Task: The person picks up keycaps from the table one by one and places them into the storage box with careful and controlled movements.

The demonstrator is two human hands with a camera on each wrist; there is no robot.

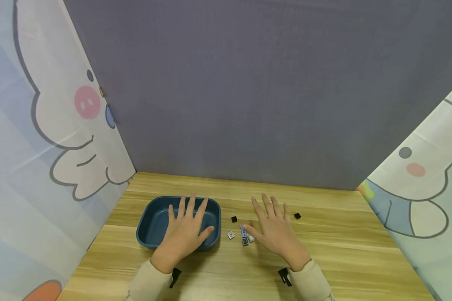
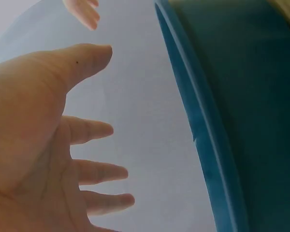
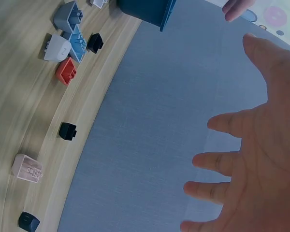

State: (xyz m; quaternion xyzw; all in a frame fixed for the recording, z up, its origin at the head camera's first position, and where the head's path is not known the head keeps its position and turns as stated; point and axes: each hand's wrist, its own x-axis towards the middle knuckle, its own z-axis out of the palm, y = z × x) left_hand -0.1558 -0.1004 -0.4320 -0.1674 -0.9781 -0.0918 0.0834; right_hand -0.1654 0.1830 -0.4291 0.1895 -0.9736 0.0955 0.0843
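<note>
My left hand (image 1: 183, 234) hovers with fingers spread above a dark blue plastic bin (image 1: 150, 225). To its right, my right hand (image 1: 276, 234) is held palm down with spread fingers above several small keycaps. Neither hand holds anything. A light blue keycap (image 1: 243, 230), a grey keycap (image 1: 245, 241) and a white keycap (image 1: 252, 238) sit close together near the right thumb. Another white keycap (image 1: 231, 235) and a black keycap (image 1: 234, 219) lie between bin and hand. The right wrist view also shows a red keycap (image 3: 66, 71) and a pale pink keycap (image 3: 27, 168), which the right hand hides from the head view.
Everything stands on a wood-grain table (image 1: 346, 246). Another black keycap (image 1: 297, 216) lies right of the right hand. A grey panel (image 1: 248, 104) rises behind the table, with cartoon-printed sheets (image 1: 60, 125) on both sides.
</note>
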